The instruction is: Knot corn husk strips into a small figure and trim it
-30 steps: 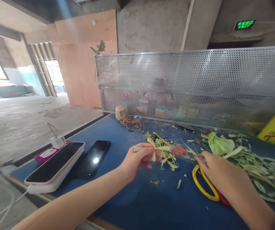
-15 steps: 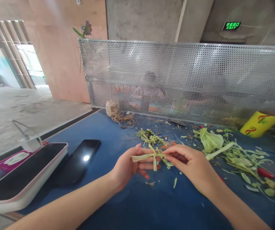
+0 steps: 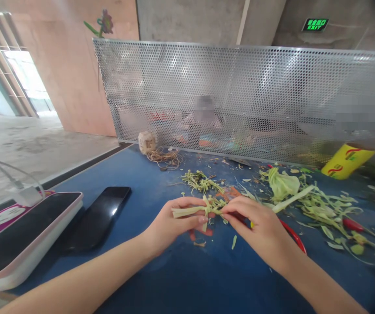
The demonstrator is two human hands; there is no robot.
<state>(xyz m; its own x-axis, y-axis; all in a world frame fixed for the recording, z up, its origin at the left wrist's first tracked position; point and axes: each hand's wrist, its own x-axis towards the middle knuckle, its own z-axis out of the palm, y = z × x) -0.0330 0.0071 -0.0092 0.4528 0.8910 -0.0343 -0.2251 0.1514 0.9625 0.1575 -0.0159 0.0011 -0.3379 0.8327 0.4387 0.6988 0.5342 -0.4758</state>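
Observation:
A small cross-shaped piece of pale green plant strips [image 3: 187,212] is held between both hands over the blue table. My left hand [image 3: 169,220] is closed on it, the thumb pressing near the crossing and a flat strip jutting out to the left. With a fingertip pinch, my right hand [image 3: 259,220] grips its right end. Just beyond the hands lies a small heap of similar knotted green pieces [image 3: 200,181]. A red curved edge [image 3: 295,235] shows from under my right wrist; the rest of that object is hidden.
A black phone [image 3: 104,218] and a larger white-cased device [image 3: 33,235] lie on the left. Twine [image 3: 166,158] rests by a pale block [image 3: 147,142]. Shredded leaves [image 3: 321,209] and a yellow roll [image 3: 349,161] are at right. Behind a perforated metal screen [image 3: 239,83], a person shows blurred.
My left thumb has come down onto the strips, and its fingers have closed from a spread position. My right hand keeps its pinch. The camera view has shifted slightly.

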